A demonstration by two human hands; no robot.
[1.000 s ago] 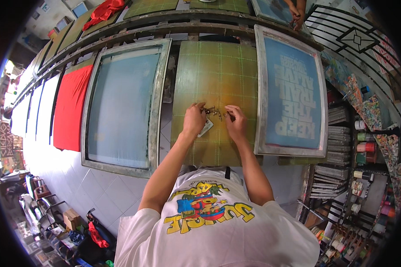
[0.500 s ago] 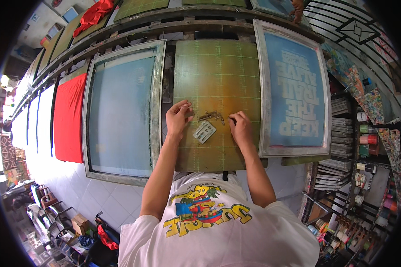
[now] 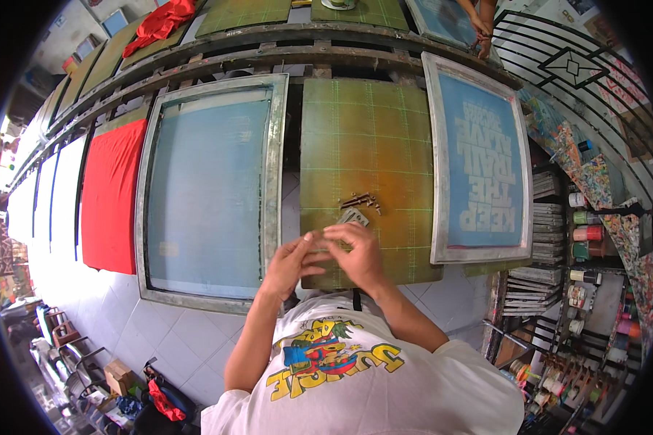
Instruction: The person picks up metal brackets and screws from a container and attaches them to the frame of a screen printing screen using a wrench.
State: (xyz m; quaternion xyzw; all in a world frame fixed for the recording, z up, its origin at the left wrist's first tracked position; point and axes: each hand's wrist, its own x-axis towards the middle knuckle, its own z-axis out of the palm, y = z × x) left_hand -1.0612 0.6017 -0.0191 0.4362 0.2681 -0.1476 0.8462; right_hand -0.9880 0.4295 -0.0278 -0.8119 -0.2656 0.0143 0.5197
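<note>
Metal pcs (image 3: 360, 201) — just beyond R hand (image 3: 358, 254) fingertips, pale plate (image 3: 353, 216) btwn.

Screen-printing workshop, blue-meshed frames (image 3: 207, 196), gridded boards (image 3: 370, 145), colourful containers (image 3: 588, 233) (right side)

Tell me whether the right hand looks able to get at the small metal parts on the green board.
Probably yes: the right hand is close by, and nothing covers the small metal parts. The pale flat piece lies between, but seems low enough to reach over.
</note>
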